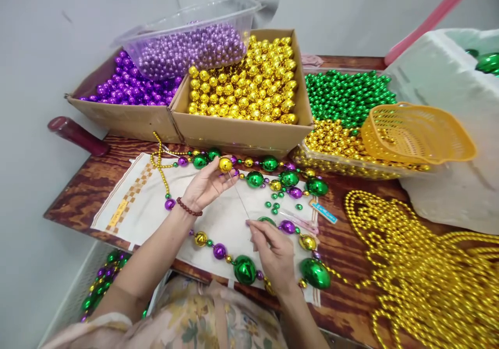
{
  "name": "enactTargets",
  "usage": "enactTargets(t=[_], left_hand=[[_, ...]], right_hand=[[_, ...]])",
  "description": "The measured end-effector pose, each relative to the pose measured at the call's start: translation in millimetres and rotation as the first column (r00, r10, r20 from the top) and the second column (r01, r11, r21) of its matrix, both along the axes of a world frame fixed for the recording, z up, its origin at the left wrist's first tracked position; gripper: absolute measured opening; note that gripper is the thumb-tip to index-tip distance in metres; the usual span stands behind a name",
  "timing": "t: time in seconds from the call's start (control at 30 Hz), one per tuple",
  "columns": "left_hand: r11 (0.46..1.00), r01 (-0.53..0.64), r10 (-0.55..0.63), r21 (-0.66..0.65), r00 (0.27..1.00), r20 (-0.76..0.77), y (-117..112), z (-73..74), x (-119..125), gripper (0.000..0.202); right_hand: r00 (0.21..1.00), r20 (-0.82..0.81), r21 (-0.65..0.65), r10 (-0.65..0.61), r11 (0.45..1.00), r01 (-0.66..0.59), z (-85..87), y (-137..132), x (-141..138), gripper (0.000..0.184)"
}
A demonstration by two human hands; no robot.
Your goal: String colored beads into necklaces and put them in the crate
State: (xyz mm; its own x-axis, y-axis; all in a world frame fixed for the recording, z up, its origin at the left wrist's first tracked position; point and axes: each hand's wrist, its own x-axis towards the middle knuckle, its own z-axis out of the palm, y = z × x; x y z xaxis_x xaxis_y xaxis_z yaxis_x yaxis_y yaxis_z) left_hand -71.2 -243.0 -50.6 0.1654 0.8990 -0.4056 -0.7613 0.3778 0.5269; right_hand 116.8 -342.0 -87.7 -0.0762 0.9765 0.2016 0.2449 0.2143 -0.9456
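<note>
Pinching the gold bead between thumb and fingertips, your left hand holds it just above the white cloth, wrist bent back. Your right hand is closed on the lower end of the needle, which slants up to the bead. The bead looks light, hard and slick, so grip its sides. The beaded strand loops around both hands.

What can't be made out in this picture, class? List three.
Head view: whether the thin strand between the left hand, on a gold bead, and the right hand is needle or thread: too fine.
Head view: purple-bead box, partly behind clear tub.
Head view: gold strings, cut by right edge.
</note>
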Motion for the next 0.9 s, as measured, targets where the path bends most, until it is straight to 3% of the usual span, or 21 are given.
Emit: enactTargets(t=[0.43, 0.7, 0.83, 0.9], left_hand=[[0.983, 0.039, -0.032, 0.177, 0.999, -0.040, -9, -0.9, -4, 0.032], [0.958, 0.176, -0.145, 0.225, 0.978, -0.148, -32, -1.8, 5, 0.029], [0.919, 0.321, -0.239, 0.230, 0.915, -0.324, -43, -18.4, 4, 0.038], [0.916, 0.338, -0.202, 0.217, 0.855, -0.478, -39, -35.8, 6, 0.042]], right_hand=[[0.998, -0.048, 0.006, -0.042, 0.999, 0.043, -22.6, -4, -11, 0.018], [0.993, -0.094, -0.012, -0.071, 0.997, 0.071, -13.0, 8, -25, 0.018], [0.985, -0.142, -0.055, -0.093, 0.995, 0.086, -10.6, 7, -29, 0.018], [0.979, -0.178, -0.074, -0.099, 0.993, 0.087, -13.9, 3, -27, 0.019]])
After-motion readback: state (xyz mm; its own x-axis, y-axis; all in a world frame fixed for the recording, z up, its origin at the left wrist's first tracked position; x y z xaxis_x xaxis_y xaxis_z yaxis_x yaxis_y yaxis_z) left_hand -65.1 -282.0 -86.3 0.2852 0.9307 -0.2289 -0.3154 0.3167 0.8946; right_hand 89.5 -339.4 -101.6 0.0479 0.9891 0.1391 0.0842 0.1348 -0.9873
